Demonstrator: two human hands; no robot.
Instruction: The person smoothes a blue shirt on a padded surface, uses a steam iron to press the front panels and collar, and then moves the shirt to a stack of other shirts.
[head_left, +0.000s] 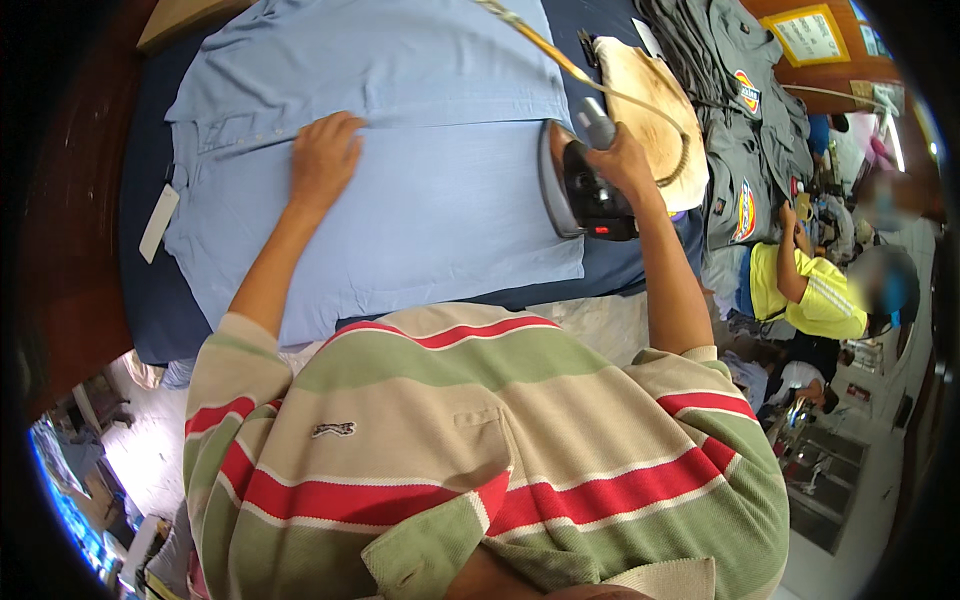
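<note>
A light blue shirt (430,200) lies spread over a dark navy cloth, its buttoned front running left to right and its collar end toward the left. On the shirt beside the buttons rests my left hand (327,158), fingers flat and holding nothing. My right hand (622,165) grips the handle of a black electric iron (597,195). The iron stands at the shirt's right hem, its metal soleplate edge turned toward the shirt; whether it presses on the fabric I cannot tell. A cord (545,45) arches from the top over to the iron.
A scorched cream pad (655,120) lies right of the iron. Grey garments with colourful patches (735,130) are piled beyond it. A white tag (159,223) hangs at the collar end. Farther right, a person in a yellow shirt (810,290) is at work near other people.
</note>
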